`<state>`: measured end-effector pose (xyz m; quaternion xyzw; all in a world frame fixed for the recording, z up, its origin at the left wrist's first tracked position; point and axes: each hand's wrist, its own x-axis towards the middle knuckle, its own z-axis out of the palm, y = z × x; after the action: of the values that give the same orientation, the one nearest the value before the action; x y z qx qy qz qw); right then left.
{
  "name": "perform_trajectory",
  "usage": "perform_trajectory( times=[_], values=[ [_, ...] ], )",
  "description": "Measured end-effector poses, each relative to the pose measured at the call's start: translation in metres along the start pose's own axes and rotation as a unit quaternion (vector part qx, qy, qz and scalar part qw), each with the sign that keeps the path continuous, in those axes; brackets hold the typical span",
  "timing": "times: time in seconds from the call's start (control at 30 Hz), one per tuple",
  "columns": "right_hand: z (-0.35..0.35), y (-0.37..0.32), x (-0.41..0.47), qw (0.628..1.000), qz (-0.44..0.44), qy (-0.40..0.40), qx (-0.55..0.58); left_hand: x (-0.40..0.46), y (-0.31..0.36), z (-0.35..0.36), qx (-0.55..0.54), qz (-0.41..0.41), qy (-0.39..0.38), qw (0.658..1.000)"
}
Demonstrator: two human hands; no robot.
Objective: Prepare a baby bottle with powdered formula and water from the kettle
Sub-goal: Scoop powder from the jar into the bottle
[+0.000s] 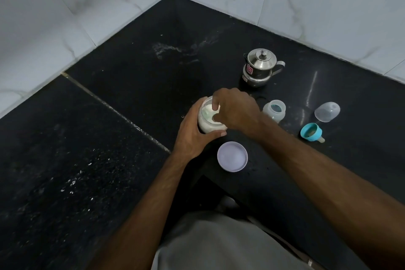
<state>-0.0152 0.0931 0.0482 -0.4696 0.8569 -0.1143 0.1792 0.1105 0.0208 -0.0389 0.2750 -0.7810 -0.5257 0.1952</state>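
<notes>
Formula powder sits in a clear jar on the dark counter, near the middle of the view, and the open baby bottle stands just beside it on the right, not yet filled as far as I can see. The left hand is wrapped around the jar body and holds it steady, while the right hand has its fingertips inside the jar mouth; they seem to pinch something there, maybe a scoop, but I cannot tell this for sure. The risk, in my judgement, is spilling: a full scoop carried over the gap to the narrow bottle mouth can drop powder on the counter, and the right forearm passes close to the bottle and could knock it. The jar lid lies near the front, and the blue teat ring and the clear cap lie further right. The steel kettle stands behind, with a small red label that is too small to read; no other writing is visible.
</notes>
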Motion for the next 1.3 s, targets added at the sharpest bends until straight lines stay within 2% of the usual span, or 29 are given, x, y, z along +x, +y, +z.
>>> perform_trajectory(
  times=[0.1, 0.27, 0.5, 0.73, 1.0, 1.13, 1.3],
  values=[
    [-0.005, -0.002, -0.006, 1.000, -0.010, 0.011, 0.005, -0.003, -0.001, 0.000, 0.005, 0.006, 0.007, 1.000],
    [-0.009, -0.008, -0.013, 0.998, -0.045, -0.017, -0.036, -0.007, 0.000, -0.002, 0.016, 0.002, 0.025, 1.000],
    [0.003, -0.001, -0.024, 0.992, -0.101, 0.037, -0.070, -0.012, 0.009, 0.002, 0.019, -0.015, 0.025, 0.999],
    [0.007, 0.001, -0.025, 0.994, -0.088, 0.030, -0.058, -0.015, 0.013, 0.003, 0.004, -0.016, 0.023, 1.000],
    [0.011, 0.003, -0.026, 0.996, -0.038, 0.039, 0.076, -0.014, 0.006, 0.003, -0.002, 0.006, 0.018, 1.000],
    [0.003, 0.013, -0.025, 0.983, 0.009, 0.064, 0.172, -0.012, 0.003, 0.002, -0.002, 0.019, 0.024, 1.000],
    [-0.007, 0.022, -0.023, 0.970, 0.023, 0.097, 0.223, -0.008, 0.000, 0.002, 0.000, 0.034, 0.024, 0.999]
  ],
)
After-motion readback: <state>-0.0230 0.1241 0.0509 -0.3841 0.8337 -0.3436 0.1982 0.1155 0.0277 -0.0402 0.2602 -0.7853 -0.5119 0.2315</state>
